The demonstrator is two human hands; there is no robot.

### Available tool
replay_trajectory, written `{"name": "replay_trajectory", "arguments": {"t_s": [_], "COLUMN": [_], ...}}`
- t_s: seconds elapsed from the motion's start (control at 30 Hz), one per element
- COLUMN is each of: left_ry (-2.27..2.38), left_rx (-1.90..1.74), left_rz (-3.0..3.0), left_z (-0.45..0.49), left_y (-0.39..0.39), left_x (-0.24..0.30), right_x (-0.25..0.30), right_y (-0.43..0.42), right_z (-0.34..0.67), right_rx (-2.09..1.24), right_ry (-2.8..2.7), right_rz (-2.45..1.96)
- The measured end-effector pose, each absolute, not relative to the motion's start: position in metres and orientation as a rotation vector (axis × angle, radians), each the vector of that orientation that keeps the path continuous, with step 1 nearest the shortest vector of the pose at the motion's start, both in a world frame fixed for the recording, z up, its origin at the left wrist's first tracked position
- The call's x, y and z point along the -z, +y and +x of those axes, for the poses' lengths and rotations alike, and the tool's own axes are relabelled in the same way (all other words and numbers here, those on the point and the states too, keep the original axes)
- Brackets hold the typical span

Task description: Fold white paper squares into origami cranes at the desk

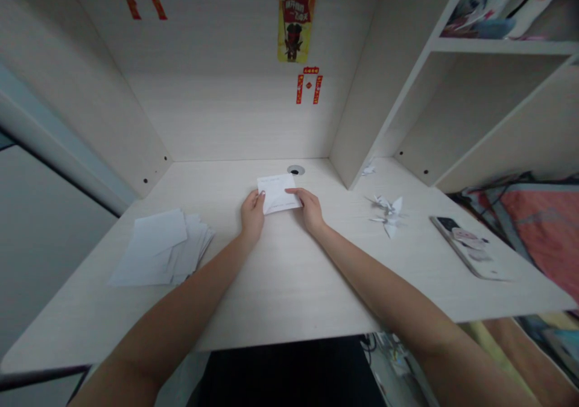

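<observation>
Paper cranes (386,214), phone (465,247) right of sheet (278,193)

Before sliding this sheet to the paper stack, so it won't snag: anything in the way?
Your left hand on the white sheet sits between it and the paper stack; nothing else shows on the desk there.
</observation>
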State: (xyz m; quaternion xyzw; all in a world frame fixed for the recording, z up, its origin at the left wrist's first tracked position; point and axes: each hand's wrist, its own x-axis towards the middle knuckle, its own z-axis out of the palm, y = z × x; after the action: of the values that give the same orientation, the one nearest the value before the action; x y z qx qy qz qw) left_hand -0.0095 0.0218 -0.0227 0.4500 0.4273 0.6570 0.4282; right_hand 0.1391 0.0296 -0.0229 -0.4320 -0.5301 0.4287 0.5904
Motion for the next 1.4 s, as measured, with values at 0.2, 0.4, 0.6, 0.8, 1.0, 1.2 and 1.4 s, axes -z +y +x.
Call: {"name": "replay_trajectory", "arguments": {"t_s": [0.2, 0.4, 0.6, 0.8, 1.0, 1.2, 1.4], "left_ry": [1.056, 0.999, 1.014, 1.104, 1.109, 1.131, 1.121], "left_rx": [-1.622, -1.597, -1.591, -1.455, -1.39, -1.337, -1.331], "left_rz": [1.059, 1.014, 1.007, 1.091, 1.138, 1.176, 1.092], "left_z": [-0.011, -0.011, -0.011, -0.01, -0.007, -0.007, -0.01], "left_y": [0.025, 0.023, 0.019, 0.014, 0.012, 0.009, 0.01], "left_x": [0.024, 0.02, 0.014, 0.009, 0.009, 0.004, 0.003], "right_x": [0.031, 0.027, 0.023, 0.027, 0.024, 0.017, 0.019], "right_y": [0.036, 0.036, 0.034, 0.035, 0.032, 0.026, 0.027], "right_z": [0.149, 0.159, 0.159, 0.154, 0.151, 0.146, 0.149], "right_rx": [-1.213, -1.426, -1.444, -1.289, -1.265, -1.232, -1.057], "right_ry": [-1.199, -1.195, -1.256, -1.169, -1.018, -0.893, -0.882], "right_rz": [-0.885, -0.73, -0.748, -0.843, -0.804, -0.828, -0.91]}}
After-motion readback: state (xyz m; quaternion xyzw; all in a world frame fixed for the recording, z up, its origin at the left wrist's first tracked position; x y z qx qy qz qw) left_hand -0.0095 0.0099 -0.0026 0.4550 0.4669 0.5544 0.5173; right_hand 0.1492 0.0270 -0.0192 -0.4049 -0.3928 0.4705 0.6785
